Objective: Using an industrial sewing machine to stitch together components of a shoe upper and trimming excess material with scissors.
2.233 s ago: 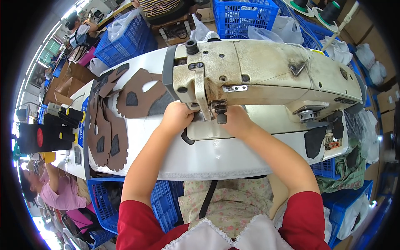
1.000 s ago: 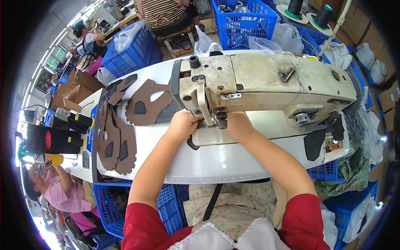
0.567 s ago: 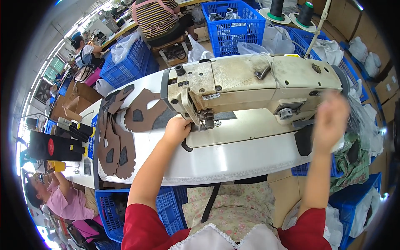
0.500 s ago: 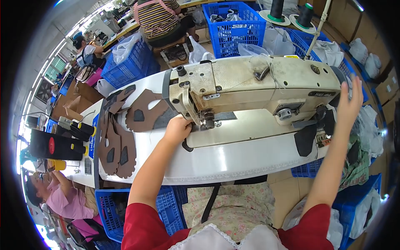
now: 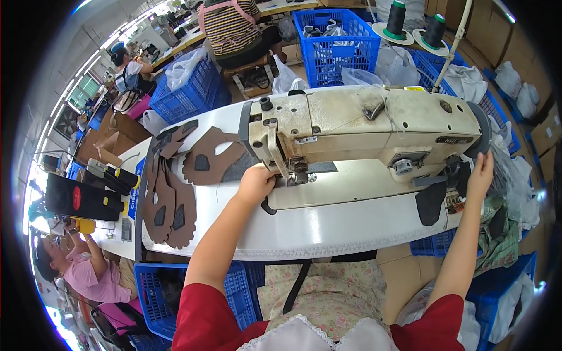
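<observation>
A cream sewing machine [image 5: 357,123] stands on a white table. At its needle end my left hand [image 5: 256,182] is closed beside the presser foot [image 5: 300,175]; the fingertips are partly hidden, and I cannot make out what they hold. Just behind that hand lies a dark grey piece of material [image 5: 234,171]. My right hand [image 5: 480,178] is at the lower edge of the dark handwheel [image 5: 483,130], fingers stretched out and fingertips at its rim. A black flap [image 5: 431,205] hangs at the table's front, left of this hand.
Brown cut pieces [image 5: 184,205] with dark patches lie on the table's left. Thread cones [image 5: 396,20] stand behind the machine. Blue crates [image 5: 336,52] with bags surround the table. Co-workers sit behind [image 5: 231,32] and at the left [image 5: 93,272].
My right hand has moved down along the handwheel, from its outer side to its lower edge. My left hand stays by the presser foot. The whole view has shifted slightly.
</observation>
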`<state>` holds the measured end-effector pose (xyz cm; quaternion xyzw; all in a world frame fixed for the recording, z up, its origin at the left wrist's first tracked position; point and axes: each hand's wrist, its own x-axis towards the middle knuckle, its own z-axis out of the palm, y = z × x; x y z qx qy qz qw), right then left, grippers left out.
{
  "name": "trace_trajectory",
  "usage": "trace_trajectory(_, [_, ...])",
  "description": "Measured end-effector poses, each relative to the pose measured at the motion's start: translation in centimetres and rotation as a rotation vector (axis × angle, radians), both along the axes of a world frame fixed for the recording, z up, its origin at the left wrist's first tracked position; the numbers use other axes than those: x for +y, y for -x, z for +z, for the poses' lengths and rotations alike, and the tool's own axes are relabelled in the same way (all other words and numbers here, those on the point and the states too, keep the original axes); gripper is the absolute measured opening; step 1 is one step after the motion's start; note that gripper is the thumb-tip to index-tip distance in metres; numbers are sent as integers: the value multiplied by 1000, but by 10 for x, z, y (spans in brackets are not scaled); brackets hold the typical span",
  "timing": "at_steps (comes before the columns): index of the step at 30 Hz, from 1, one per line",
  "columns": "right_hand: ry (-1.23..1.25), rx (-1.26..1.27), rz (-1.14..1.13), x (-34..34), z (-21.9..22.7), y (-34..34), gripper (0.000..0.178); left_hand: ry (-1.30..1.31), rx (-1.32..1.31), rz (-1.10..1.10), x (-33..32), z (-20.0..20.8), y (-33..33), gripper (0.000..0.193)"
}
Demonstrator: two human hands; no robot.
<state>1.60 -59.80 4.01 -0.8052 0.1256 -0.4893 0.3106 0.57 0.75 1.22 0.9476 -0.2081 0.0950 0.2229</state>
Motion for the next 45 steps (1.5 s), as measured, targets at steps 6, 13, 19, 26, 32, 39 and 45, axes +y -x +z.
trace_trajectory(6, [91, 100, -27, 7, 32, -1, 45, -35, 12, -24, 1, 3, 1, 38])
trace_trajectory(13, [-47, 215, 140, -17, 51, 22, 49, -192, -126, -106, 12, -11, -6, 12])
trace_trajectory(19, [439, 679, 324, 4, 33, 92, 22, -280, -103, -3, 6, -4, -3, 49])
trace_trajectory(26, [637, 918, 466, 1, 8, 112, 23, -248, -37, 2, -2, -10, -10, 49])
trace_trajectory(32, [756, 827, 499, -4, -7, 116, 25, -286, 16, 52, 4, -14, -8, 35])
trace_trajectory(39, [-189, 438, 462, 22, -16, 148, 21, -175, 75, 90, 11, -12, -15, 24])
trace_trajectory(45, [-1124, 505, 794, 139, -2, 169, 30, -181, 10, 147, 19, -10, -14, 41])
